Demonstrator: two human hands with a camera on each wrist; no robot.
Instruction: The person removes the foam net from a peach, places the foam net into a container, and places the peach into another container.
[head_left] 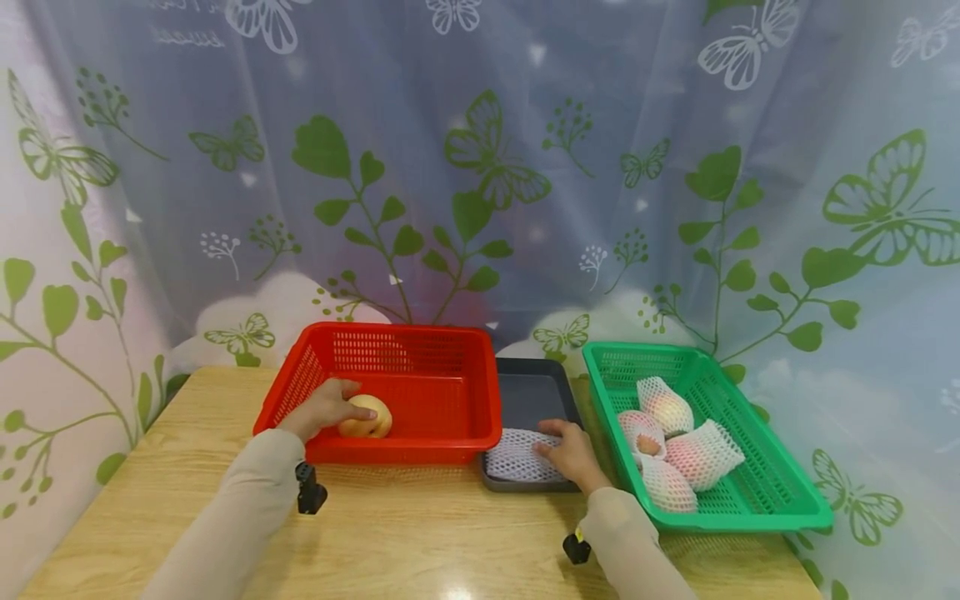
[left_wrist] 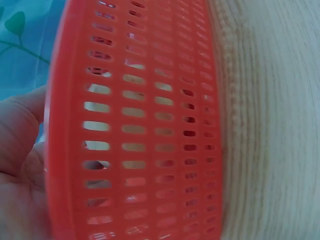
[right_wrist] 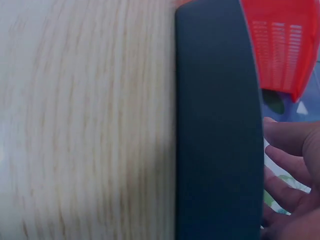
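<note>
Inside the red basket (head_left: 457, 446), near its front left corner, lies a pale yellow peach (head_left: 375, 417). My left hand (head_left: 327, 408) reaches over the basket's left side and holds the peach, fingers behind it and thumb over its near side. In the left wrist view the basket wall (left_wrist: 135, 115) hides most of the peach. My right hand (head_left: 573, 457) is over the right edge of the dark grey tray (head_left: 532, 387), its fingertips at the white foam nets (head_left: 517, 457) lying there. Fingers of that hand (right_wrist: 295, 170) are spread behind the tray wall in the right wrist view.
A green basket (head_left: 757, 521) stands at the right with several fruits in foam nets (head_left: 705, 454). The tray sits between the two baskets, close beside the red one. All stand on a wooden table (head_left: 405, 533), with a patterned curtain (head_left: 570, 208) behind.
</note>
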